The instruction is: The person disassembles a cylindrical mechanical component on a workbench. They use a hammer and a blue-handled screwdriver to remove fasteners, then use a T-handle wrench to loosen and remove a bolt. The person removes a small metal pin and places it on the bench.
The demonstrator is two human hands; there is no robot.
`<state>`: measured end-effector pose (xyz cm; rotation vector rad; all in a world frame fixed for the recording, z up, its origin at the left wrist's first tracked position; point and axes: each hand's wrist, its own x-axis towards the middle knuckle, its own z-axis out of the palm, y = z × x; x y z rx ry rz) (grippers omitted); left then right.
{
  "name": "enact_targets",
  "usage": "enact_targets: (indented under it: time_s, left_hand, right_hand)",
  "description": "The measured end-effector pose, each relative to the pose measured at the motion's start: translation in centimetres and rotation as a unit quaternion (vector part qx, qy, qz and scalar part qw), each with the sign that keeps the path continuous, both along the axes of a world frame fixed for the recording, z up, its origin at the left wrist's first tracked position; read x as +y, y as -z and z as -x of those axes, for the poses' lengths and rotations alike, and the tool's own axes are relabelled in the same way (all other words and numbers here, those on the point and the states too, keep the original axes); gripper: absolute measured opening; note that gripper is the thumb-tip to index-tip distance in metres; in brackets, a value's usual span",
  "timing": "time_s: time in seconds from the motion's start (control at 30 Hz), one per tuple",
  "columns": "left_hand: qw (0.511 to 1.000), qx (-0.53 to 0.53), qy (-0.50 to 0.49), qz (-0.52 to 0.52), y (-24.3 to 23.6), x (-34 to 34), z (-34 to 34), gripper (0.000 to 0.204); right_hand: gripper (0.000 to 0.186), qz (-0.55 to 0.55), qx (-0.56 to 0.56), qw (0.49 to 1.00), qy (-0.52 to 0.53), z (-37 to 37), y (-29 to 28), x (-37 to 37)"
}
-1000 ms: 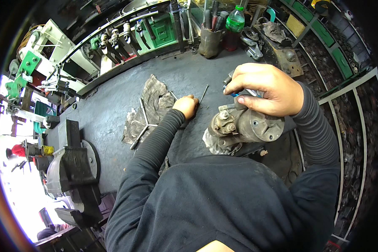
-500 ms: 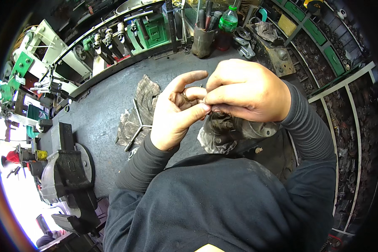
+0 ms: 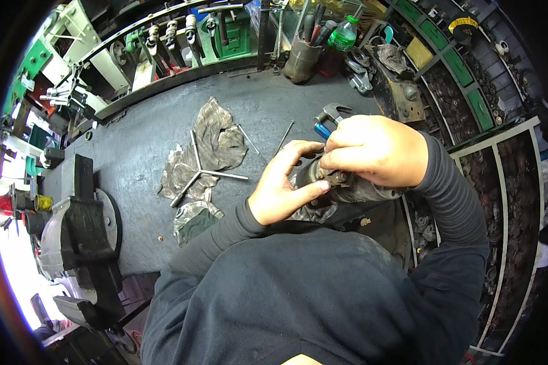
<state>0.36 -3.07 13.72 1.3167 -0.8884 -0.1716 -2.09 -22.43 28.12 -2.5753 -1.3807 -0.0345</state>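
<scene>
A greasy cylindrical metal unit, which looks like a starter motor, lies on the bench in front of me, partly on a crumpled cloth. My left hand curves around its left end, thumb on the near side and fingers on the far side. Over its top, my right hand is closed with fingertips pinched together at the fittings; whatever they hold is hidden. Just beyond the right hand lies a hammer with a blue grip, partly covered. Two thin rods, one of them dark, lie past my left hand.
Left of my hands, a three-armed wrench rests on a dirty rag. A large vise stands at the bench's left edge. A cut container of tools and a green-labelled bottle stand at the back. Shelves of parts line the right.
Both hands have moved down and to the right, from fingertips meeting above the unit onto the unit itself. The view has shifted, and the hammer and thin rods now show.
</scene>
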Motion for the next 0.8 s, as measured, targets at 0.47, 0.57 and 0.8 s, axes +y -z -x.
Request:
enact_targets:
  time_s: [0.47, 0.57, 0.8]
  left_hand:
    - [0.973, 0.205, 0.106, -0.016, -1.4, -1.4, -3.3, 0.026]
    - [0.948, 0.258, 0.186, 0.003, -2.8, -1.7, -4.5, 0.023]
    - [0.944, 0.235, 0.232, -0.002, -2.0, -2.2, -6.2, 0.023]
  right_hand:
    - [0.037, -0.068, 0.024, 0.997, -0.011, -0.9, 0.9, -1.1]
    - [0.033, -0.070, 0.010, 0.997, -0.012, -0.7, 1.0, -1.0]
    - [0.030, -0.076, -0.003, 0.997, -0.012, -0.5, 1.3, -1.0]
